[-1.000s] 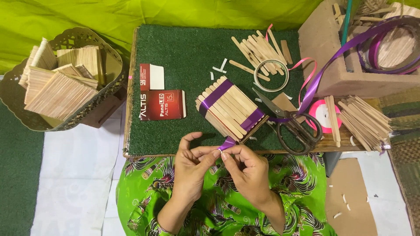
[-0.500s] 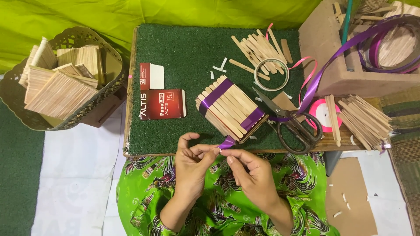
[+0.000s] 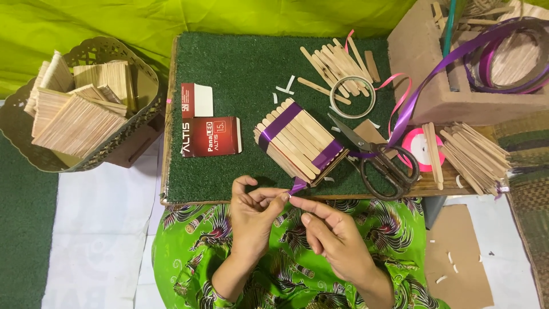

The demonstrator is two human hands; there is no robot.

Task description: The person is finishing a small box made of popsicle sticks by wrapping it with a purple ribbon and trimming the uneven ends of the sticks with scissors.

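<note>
A small box of wooden craft sticks [image 3: 300, 140] bound with two purple ribbon bands lies tilted on the green mat [image 3: 240, 74]. A loose purple ribbon end [image 3: 297, 186] hangs from its near corner. My left hand [image 3: 251, 214] pinches that ribbon end between thumb and forefinger at the mat's front edge. My right hand [image 3: 334, 240] is beside it over my lap, its fingertips meeting the left hand's at the ribbon tip. Whether it grips the ribbon I cannot tell.
Black scissors [image 3: 380, 163] lie right of the stick box. Loose sticks [image 3: 337, 60], a tape ring [image 3: 351, 97], a pink ribbon spool [image 3: 420, 149] and a stick pile [image 3: 472, 154] sit further right. A red carton [image 3: 209, 134] lies left; a basket of stick panels [image 3: 80, 111] stands at far left, a brown box with purple ribbon [image 3: 434, 80] at the back right.
My right hand has slid down and right, away from the box, while my left hand stays pinched on the ribbon end.
</note>
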